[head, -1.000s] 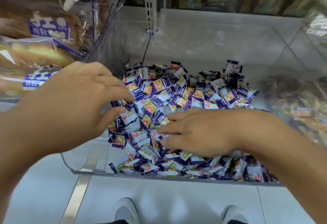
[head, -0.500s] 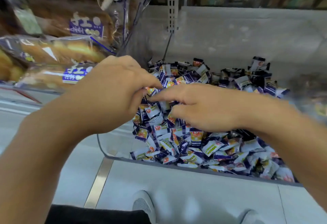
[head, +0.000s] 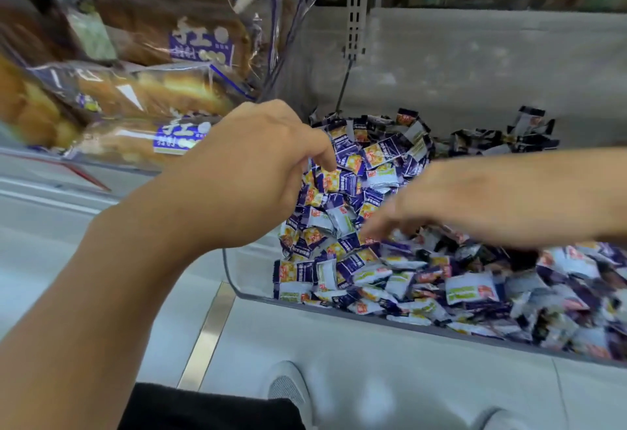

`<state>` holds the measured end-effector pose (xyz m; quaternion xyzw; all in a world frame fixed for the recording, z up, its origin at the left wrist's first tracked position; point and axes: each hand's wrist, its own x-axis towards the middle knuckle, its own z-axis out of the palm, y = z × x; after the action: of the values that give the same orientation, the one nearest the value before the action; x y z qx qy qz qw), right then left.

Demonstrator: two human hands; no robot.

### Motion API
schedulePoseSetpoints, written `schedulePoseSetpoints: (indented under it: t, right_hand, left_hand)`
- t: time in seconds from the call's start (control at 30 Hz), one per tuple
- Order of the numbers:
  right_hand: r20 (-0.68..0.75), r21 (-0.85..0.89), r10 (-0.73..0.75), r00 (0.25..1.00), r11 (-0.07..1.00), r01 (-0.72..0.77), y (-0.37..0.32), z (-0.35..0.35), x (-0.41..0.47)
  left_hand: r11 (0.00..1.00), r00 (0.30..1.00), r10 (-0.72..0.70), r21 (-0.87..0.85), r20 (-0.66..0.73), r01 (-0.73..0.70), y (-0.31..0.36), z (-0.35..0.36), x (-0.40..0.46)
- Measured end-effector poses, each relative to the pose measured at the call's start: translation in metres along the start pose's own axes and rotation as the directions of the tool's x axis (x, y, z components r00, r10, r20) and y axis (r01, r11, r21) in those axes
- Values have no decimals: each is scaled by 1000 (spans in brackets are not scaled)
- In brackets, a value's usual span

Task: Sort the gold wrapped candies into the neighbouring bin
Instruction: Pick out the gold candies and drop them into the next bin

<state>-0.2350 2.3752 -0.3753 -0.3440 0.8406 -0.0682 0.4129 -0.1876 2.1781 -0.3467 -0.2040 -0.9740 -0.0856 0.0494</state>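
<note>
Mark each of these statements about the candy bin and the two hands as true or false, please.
1. The clear bin holds mostly purple and white wrapped candies. True.
2. The left hand rests on the floor. False: it is over the bin's left side.
3. The right hand reaches over the candies. True.
4. Bagged bread lies right of the bin. False: it lies to the left.
</note>
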Motion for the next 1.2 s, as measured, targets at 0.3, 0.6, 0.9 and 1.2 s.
schedulePoseSetpoints:
  t: [0.3,0.6,0.9,1.2]
  right_hand:
    - [-141,-376,-288,947,901,218,-17,14,22]
    - [-277,-119,-236,931,970,211,27,13,9]
    - [-206,-230,-40,978,973,-9,12,-8,6]
    - [-78,-128,72,994,988,-81,15,17,-62]
  left_hand:
    - [997,996,-73,20,47,72,3,-3,1]
    - [996,998,-46,77,46,43,6,-3,1]
    - [996,996,-74,46,49,71,5,-4,1]
    - [997,997,-63,52,49,60,6,-4,0]
